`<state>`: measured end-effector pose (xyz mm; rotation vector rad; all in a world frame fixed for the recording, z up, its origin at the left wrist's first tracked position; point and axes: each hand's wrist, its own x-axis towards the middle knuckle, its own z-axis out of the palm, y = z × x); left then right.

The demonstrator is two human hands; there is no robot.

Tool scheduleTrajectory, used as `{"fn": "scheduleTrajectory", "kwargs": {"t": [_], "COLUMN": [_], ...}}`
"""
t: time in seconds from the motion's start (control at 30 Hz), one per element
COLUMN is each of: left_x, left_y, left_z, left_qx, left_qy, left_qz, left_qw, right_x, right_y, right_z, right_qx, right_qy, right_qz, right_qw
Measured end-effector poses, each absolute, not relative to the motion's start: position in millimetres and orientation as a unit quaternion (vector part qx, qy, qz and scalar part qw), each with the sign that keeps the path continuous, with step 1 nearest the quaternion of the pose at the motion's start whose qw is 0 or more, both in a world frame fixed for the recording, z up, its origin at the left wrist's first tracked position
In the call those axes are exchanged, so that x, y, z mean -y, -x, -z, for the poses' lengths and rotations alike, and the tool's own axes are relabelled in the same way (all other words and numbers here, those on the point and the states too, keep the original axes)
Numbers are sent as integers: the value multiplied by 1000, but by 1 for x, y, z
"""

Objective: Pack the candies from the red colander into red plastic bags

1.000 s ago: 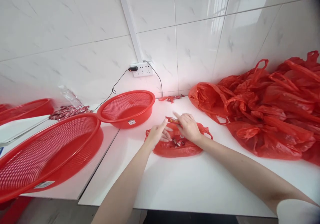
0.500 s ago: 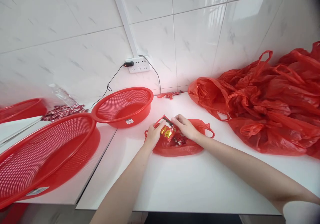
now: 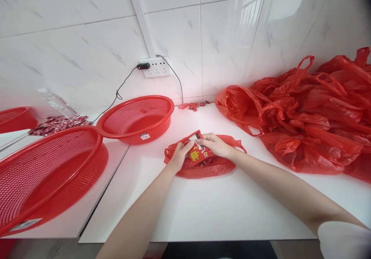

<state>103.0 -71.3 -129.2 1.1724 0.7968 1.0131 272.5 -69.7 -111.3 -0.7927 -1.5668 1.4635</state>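
Observation:
Between my two hands is a small red packet (image 3: 198, 154) with yellow print and a pale patch near its upper end. The fingers of my left hand (image 3: 180, 155) pinch its left edge. My right hand (image 3: 215, 144) grips the upper right side, thumb on the front. Directly beneath lies a red plastic bag (image 3: 208, 171), spread on the white table with its mouth open and a handle loop at the right. Some dark red contents show inside it, partly hidden by the packet and my hands.
Two red mesh baskets, a round one (image 3: 162, 127) and a larger one (image 3: 100, 143), stand to the left. Red plastic bags (image 3: 313, 135) are heaped at the right. Small red scraps (image 3: 193, 106) lie by the wall, below a power strip (image 3: 158, 71) with a cable. A clear bottle (image 3: 59, 104) lies farther left.
The packet has turned, its shiny gold face giving way to a red printed one. My right hand has closed onto its upper side. The view has shifted slightly.

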Motion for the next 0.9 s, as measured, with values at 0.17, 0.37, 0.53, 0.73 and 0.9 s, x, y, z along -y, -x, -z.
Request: {"fn": "scheduleTrajectory", "kwargs": {"t": [0.17, 0.37, 0.53, 0.73, 0.9], "left_x": [75, 76, 78, 80, 76], "left_y": [-101, -98, -97, -102, -103], "left_z": [115, 111, 108, 108, 111], "left_qx": [-360, -386, -374, -374, -384], "left_qy": [-606, -611, -632, -615, -599], "left_qz": [-340, -358, -336, -332, -346], "left_qw": [623, 592, 590, 610, 611], "right_x": [70, 68, 76, 76, 75], "right_y": [-273, -274, -276, -278, -278], "right_z": [109, 118, 110, 106, 107], "right_qx": [605, 557, 574, 589, 617], "right_qy": [321, 340, 305, 294, 319], "right_qz": [-591, -630, -682, -686, -636], "right_qw": [427, 420, 336, 309, 336]}}
